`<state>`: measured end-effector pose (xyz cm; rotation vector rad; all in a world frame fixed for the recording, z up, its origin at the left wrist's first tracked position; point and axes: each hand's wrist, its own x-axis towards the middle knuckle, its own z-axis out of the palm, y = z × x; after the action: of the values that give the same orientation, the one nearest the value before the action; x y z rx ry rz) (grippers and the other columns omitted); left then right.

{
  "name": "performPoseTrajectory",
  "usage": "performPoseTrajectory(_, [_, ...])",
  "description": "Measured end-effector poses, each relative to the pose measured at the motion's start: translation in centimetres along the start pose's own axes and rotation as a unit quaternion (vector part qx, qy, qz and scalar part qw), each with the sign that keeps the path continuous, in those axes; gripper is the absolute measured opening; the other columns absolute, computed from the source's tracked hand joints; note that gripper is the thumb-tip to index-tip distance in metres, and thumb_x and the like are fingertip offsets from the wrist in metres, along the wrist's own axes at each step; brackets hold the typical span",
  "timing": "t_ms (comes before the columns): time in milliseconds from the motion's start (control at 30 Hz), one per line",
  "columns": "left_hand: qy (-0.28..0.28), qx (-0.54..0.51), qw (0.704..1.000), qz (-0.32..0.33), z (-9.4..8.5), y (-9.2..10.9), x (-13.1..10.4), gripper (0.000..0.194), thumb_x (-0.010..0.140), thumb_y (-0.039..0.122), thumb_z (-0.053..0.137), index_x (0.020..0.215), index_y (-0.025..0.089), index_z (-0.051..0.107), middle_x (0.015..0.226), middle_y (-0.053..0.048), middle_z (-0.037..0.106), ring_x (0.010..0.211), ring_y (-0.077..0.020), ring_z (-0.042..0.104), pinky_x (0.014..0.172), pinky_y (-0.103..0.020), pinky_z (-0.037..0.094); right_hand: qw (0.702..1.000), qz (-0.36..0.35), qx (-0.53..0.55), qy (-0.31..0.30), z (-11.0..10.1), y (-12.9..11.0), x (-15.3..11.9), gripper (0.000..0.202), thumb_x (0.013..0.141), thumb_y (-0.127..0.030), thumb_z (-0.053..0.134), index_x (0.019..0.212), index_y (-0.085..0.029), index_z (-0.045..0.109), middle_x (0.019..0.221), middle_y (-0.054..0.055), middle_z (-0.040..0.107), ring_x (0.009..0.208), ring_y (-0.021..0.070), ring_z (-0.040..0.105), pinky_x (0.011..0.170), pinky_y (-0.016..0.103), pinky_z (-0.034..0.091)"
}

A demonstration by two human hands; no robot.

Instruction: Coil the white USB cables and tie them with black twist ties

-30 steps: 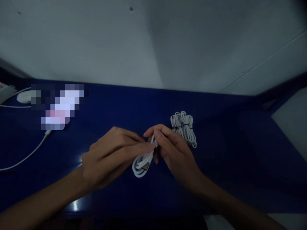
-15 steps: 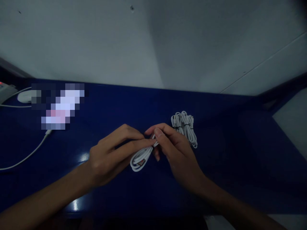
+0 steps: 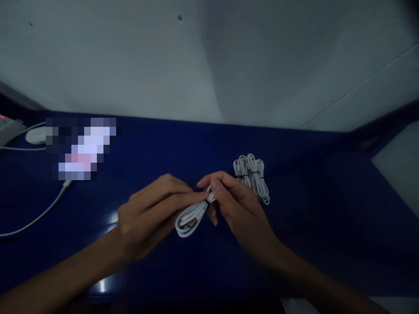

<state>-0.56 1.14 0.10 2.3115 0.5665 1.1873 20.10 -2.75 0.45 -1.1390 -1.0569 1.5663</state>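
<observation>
A coiled white cable [image 3: 190,219] with a black tie around its middle is held between both hands over the blue table [image 3: 183,148]. My right hand [image 3: 242,209] pinches its upper end between thumb and fingers. From the left, my left hand [image 3: 150,216] has its fingers closed on the bundle near the tie; the thumb is hidden. A metal plug end shows inside the lower loop. Just beyond my right hand lie several coiled white cables [image 3: 257,174], bound with black ties and partly covered by that hand.
A blurred lit device [image 3: 88,150] lies on the left, with a white cord [image 3: 42,221] running from it. Behind it are a white rounded object [image 3: 35,135] and a pale box [image 3: 9,128] with a red light. A grey wall [image 3: 147,65] borders the table's back.
My left hand and the lower loop of the cable have shifted slightly left and down. More of the black tie shows now. The whole view has moved a little.
</observation>
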Motion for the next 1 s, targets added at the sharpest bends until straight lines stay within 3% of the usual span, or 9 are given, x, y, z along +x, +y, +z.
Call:
performPoseTrajectory(267, [0.036, -0.095, 0.981, -0.166, 0.24, -0.16, -0.26, 0.027, 0.096, 0.018, 0.083, 0.120, 0.030, 0.084, 0.099, -0.004, 0.082, 0.083, -0.0190, 0.076, 0.070, -0.033, 0.063, 0.998, 0.011, -0.058, -0.023, 0.00, -0.15, 0.23, 0.040, 0.115, -0.050, 0.050, 0.089, -0.023, 0.064, 0.076, -0.002, 0.060, 0.066, 0.0139, 0.055, 0.062, 0.029, 0.049])
performPoseTrajectory(433, [0.036, -0.080, 0.978, -0.190, 0.15, -0.11, 0.35, 0.016, 0.092, 0.019, 0.088, 0.106, 0.026, 0.086, 0.096, -0.002, 0.081, 0.082, -0.0173, 0.076, 0.070, -0.029, 0.062, 0.991, 0.001, -0.128, -0.036, -0.24, 0.10, 0.03, 0.053, 0.116, -0.059, 0.041, 0.077, -0.024, 0.052, 0.072, -0.002, 0.051, 0.066, 0.0156, 0.050, 0.063, 0.032, 0.044])
performPoseTrajectory(533, [0.028, -0.108, 0.973, -0.204, 0.13, -0.07, 0.56, 0.017, 0.092, 0.019, 0.088, 0.108, 0.025, 0.085, 0.095, -0.002, 0.081, 0.079, -0.0171, 0.077, 0.068, -0.028, 0.062, 0.989, -0.005, -0.142, -0.034, -0.24, -0.04, -0.12, 0.052, 0.116, -0.058, 0.041, 0.077, -0.024, 0.049, 0.073, -0.002, 0.049, 0.067, 0.0156, 0.047, 0.063, 0.033, 0.042])
performPoseTrajectory(833, [0.045, -0.143, 0.962, -0.226, 0.27, 0.07, 0.58, 0.012, 0.093, 0.020, 0.087, 0.104, 0.024, 0.087, 0.091, -0.003, 0.080, 0.074, -0.0156, 0.074, 0.064, -0.026, 0.060, 0.984, -0.014, -0.175, -0.017, 0.06, -0.40, -0.52, 0.049, 0.117, -0.057, 0.037, 0.082, -0.025, 0.051, 0.076, -0.002, 0.049, 0.070, 0.0164, 0.048, 0.064, 0.034, 0.040])
performPoseTrajectory(1000, [0.066, -0.182, 0.941, -0.278, 0.63, 0.36, 0.60, 0.018, 0.086, 0.018, 0.092, 0.102, 0.025, 0.090, 0.086, -0.001, 0.079, 0.073, -0.0146, 0.073, 0.063, -0.023, 0.058, 0.989, -0.013, -0.149, -0.003, 0.40, 0.36, -0.62, 0.049, 0.117, -0.057, 0.038, 0.083, -0.025, 0.053, 0.075, -0.002, 0.052, 0.069, 0.0162, 0.050, 0.064, 0.034, 0.042])
